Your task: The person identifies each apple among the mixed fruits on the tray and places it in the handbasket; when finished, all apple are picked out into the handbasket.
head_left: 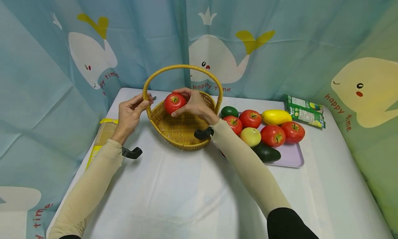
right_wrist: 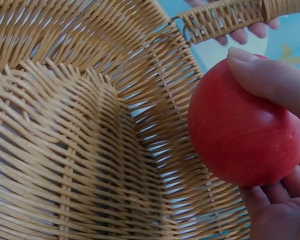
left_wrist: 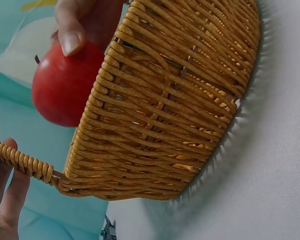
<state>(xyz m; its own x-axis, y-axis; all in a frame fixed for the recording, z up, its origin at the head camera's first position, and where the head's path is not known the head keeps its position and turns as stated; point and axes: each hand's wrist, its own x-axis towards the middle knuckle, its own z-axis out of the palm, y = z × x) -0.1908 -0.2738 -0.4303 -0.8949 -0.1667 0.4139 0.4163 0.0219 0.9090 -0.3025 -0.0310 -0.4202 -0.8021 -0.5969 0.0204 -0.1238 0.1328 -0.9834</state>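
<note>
A red apple (head_left: 174, 103) is held in my right hand (head_left: 194, 103), above the left part of a yellow-brown wicker basket (head_left: 183, 133). In the right wrist view the thumb lies across the apple (right_wrist: 245, 125), with fingers beneath it. My left hand (head_left: 130, 115) grips the basket's arched handle (head_left: 183, 66) low on its left side. From the left wrist view, fingers wrap the handle (left_wrist: 20, 159) and the apple (left_wrist: 65, 85) shows beyond the basket rim. The basket's woven inside (right_wrist: 50, 150) holds nothing that I can see.
Right of the basket, a lilac tray (head_left: 293, 156) bears several red apples (head_left: 273, 135), a pale green fruit (head_left: 250, 137), an avocado (head_left: 266, 153), a yellow fruit (head_left: 276, 117) and a green one (head_left: 229, 111). Green packets (head_left: 306, 111) lie behind. A yellow package (head_left: 105, 133) lies left.
</note>
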